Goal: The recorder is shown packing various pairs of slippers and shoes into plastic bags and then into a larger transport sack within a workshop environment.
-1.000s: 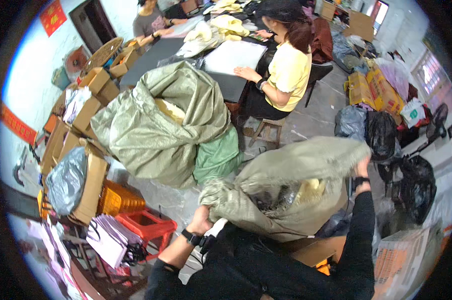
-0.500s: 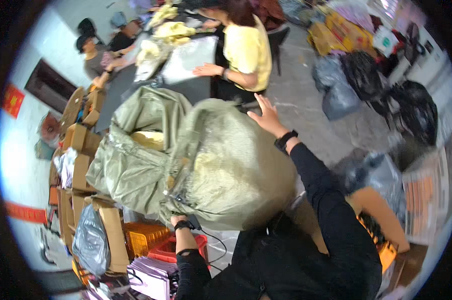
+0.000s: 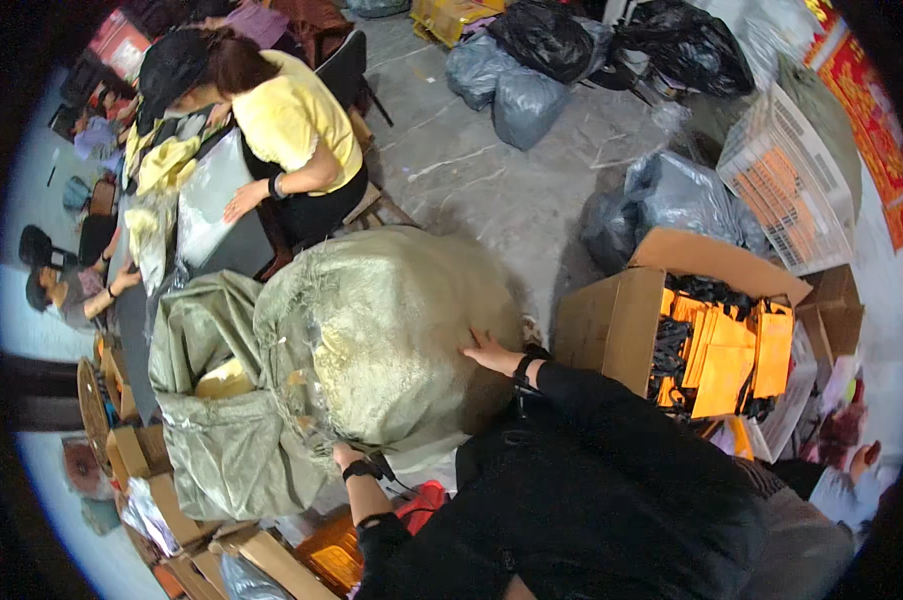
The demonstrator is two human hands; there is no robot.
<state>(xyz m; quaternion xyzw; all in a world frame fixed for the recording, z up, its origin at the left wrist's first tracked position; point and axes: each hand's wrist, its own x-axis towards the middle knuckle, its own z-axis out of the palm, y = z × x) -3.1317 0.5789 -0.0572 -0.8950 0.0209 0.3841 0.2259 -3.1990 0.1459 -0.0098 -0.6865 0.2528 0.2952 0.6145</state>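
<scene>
A grey concrete floor [image 3: 492,190] runs toward 12 o'clock, crowded with dark plastic bags [image 3: 532,95]. At centre sits a bulging woven sack [image 3: 382,340], pale green and coarse. The right hand [image 3: 492,352] lies flat and open on its side at 3 o'clock. The left hand [image 3: 347,457] is at the sack's lower edge at 6 o'clock; whether it grips is unclear. A 2nd, open sack [image 3: 217,400] slumps at 9 o'clock. A cardboard box [image 3: 622,325] of orange packets stands at 3 o'clock.

Packing workshop: stuffed sacks [image 3: 382,340], cartons [image 3: 652,320], bagged goods [image 3: 527,95].
</scene>
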